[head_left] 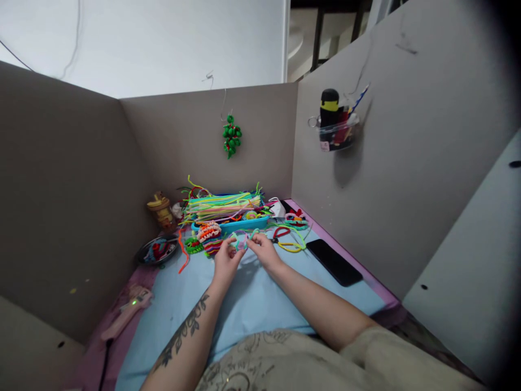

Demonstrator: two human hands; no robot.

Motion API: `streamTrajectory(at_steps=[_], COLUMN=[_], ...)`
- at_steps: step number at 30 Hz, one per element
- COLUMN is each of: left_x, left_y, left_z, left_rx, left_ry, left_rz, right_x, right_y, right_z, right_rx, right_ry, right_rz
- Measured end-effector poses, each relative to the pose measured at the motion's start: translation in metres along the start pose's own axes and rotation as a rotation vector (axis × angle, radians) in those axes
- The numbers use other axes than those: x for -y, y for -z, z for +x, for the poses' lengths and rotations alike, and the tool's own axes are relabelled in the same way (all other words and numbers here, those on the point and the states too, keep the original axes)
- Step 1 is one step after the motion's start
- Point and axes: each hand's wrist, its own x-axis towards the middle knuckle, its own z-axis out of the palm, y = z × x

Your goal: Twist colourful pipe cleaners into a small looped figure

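Note:
Between my two hands, a little above the blue cloth (195, 309), is a small piece of bent pipe cleaners (241, 239) in mint green and lilac. My left hand (226, 257) pinches its left side. On the other side, my right hand (262, 248) has its fingertips closed on the same piece. Just beyond them stands a blue tray (232, 224) heaped with long pipe cleaners (223, 203) in many colours. A finished-looking orange and pink coil of pipe cleaner (209, 231) lies near my left hand. Yellow and red pipe-cleaner loops (291, 245) lie right of my right hand.
A black phone (334, 262) lies at the right edge. On the left are a dark bowl (157, 250) of pieces and a pink glue gun (129, 315) with a lit green light. Grey panels (252, 141) enclose the table; a clear holder (337, 133) hangs on the right one.

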Motion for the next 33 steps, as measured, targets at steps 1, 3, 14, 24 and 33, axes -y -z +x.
streamTrajectory(at_steps=[1,3,14,24,33], left_x=[-0.001,-0.004,-0.014,-0.018,-0.015], left_y=[0.000,0.001,0.015,0.012,0.010], left_z=[0.000,0.000,0.013,0.010,0.008], left_rx=[-0.012,-0.033,-0.141,-0.010,0.060], left_ry=[0.005,0.036,0.230,0.211,0.257], left_rz=[-0.003,-0.036,-0.289,-0.304,-0.213], right_x=[0.001,0.001,-0.010,-0.008,0.006], right_y=[0.000,0.000,0.037,0.040,0.040], right_z=[0.000,0.000,0.031,0.031,0.028], right_rx=[0.005,0.011,-0.122,0.108,0.078], right_ry=[0.003,0.019,-0.149,-0.145,-0.146], right_rz=[-0.008,-0.024,-0.034,-0.159,0.080])
